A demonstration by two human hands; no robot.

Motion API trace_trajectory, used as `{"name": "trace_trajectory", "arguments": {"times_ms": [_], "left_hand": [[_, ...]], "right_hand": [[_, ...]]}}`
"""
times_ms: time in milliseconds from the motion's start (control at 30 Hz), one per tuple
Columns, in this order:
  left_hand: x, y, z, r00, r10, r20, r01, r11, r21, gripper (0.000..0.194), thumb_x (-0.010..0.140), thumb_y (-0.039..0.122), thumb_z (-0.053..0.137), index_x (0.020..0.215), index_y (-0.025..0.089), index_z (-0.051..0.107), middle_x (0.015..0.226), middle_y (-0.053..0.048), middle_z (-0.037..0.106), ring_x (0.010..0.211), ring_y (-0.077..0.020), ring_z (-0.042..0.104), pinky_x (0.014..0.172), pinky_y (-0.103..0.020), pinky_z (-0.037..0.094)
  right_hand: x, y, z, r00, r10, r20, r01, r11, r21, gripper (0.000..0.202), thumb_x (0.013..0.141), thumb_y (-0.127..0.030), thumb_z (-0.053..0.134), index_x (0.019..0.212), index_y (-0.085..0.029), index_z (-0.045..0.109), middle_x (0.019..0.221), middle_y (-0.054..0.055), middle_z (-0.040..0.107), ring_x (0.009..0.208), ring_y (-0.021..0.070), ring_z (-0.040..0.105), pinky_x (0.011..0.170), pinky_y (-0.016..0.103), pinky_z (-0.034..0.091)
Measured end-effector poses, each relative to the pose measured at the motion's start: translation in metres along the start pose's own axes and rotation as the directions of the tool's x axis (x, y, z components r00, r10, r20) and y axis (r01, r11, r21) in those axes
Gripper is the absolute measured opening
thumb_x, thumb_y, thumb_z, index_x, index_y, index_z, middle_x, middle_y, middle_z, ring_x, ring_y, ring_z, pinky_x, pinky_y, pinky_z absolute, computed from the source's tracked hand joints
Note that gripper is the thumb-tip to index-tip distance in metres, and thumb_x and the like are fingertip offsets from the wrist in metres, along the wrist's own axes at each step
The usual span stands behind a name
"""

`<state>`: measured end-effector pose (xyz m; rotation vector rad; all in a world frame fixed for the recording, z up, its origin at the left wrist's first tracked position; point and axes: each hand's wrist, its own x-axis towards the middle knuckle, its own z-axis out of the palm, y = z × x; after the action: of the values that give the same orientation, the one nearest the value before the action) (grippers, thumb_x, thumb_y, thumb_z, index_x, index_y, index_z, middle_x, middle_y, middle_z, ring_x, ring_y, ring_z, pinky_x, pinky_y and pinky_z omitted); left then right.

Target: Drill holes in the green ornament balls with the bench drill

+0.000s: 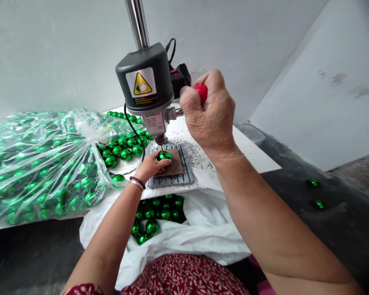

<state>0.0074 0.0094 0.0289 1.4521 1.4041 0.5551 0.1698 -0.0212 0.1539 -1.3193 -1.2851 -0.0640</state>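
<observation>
With the left hand (155, 164) pinching a green ball (165, 156) beneath the drill bit (162, 148) and the right hand (209, 111) gripping the red knob (201, 94) above, a loose pinch might let the smooth ball roll, sending the bit skidding toward those fingertips.

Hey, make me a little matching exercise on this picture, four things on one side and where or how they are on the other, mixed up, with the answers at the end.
1. Left hand
2. Right hand
3. Clear plastic bag
4. Yellow triangular warning sign

A. Gathered at its neck, full of balls
B. On the dark grey drill housing
C. Steadying a shiny green ball
D. Closed around a red knob

Pairs: 1-C, 2-D, 3-A, 4-B
</observation>
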Motion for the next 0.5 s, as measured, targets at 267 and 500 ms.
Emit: {"name": "trace_trajectory", "arguments": {"times_ms": [267,500], "left_hand": [[-0.002,-0.014,-0.004,0.999,0.031,-0.023,-0.035,0.979,-0.199,0.04,0.077,0.035,0.072,0.111,0.013,0.065,0.061,0.002,0.057,0.049,-0.0088,0.054,0.046,-0.019,0.042],[0.001,-0.02,-0.011,1.0,0.023,0.006,-0.02,0.957,-0.29,0.036,0.076,0.039,0.073,0.099,0.013,0.066,0.057,0.003,0.055,0.05,-0.0078,0.054,0.045,-0.016,0.039]], "right_hand": [[0.001,0.006,0.002,0.999,-0.043,0.008,0.042,0.998,0.047,0.025,0.089,-0.044,0.047,0.083,-0.02,0.042,0.073,-0.002,0.046,0.066,0.0062,0.044,0.069,0.022,0.041],[0.001,-0.004,-0.001,0.999,0.041,0.025,-0.042,0.998,0.045,0.025,0.087,-0.041,0.054,0.082,-0.02,0.042,0.072,-0.004,0.043,0.065,0.0064,0.037,0.069,0.022,0.034]]}}
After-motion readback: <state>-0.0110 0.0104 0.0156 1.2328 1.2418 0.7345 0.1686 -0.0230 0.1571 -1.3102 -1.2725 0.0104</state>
